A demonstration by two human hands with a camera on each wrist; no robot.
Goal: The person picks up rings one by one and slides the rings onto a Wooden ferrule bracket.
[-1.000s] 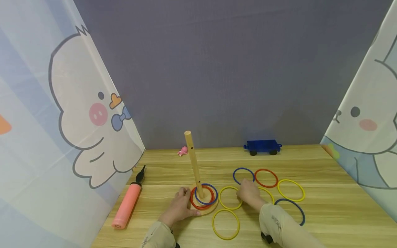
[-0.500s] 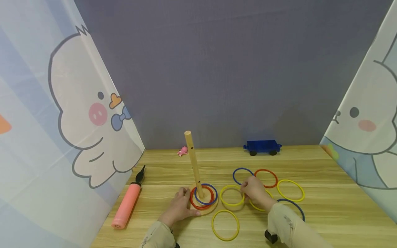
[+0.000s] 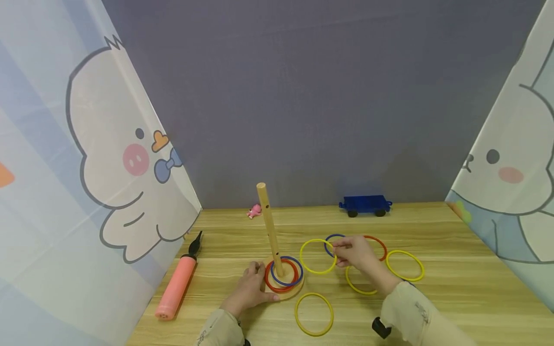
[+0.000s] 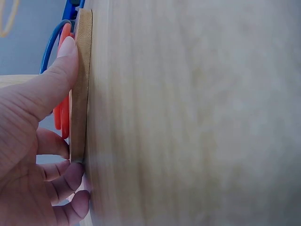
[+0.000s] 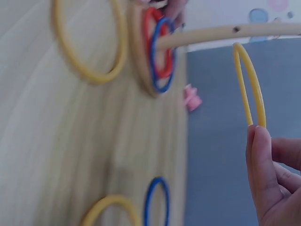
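In the head view, my left hand (image 3: 251, 290) grips the round wooden base (image 3: 286, 294) of a ring-toss stand at its left edge. The left wrist view has the thumb (image 4: 68, 61) along the base's rim and the other fingers curled beside it. From the base rises a tall wooden peg (image 3: 269, 223). Red rings (image 3: 297, 275) and a blue ring (image 3: 302, 271) lie around its foot. To the right, my right hand (image 3: 357, 253) pinches a yellow ring (image 5: 258, 94) between thumb and fingers, raised above the table, apart from the peg.
Yellow (image 3: 314, 335), red (image 3: 384, 247) and blue (image 3: 332, 235) rings lie loose right of the stand, some partly hidden by the right arm. A blue toy wagon (image 3: 365, 204) and a pink figurine (image 3: 254, 210) stand at the back. A pink hand pump (image 3: 176, 288) lies left.
My right hand has picked up a yellow ring from the table and lifted it up and away. The left hand stays on the base.
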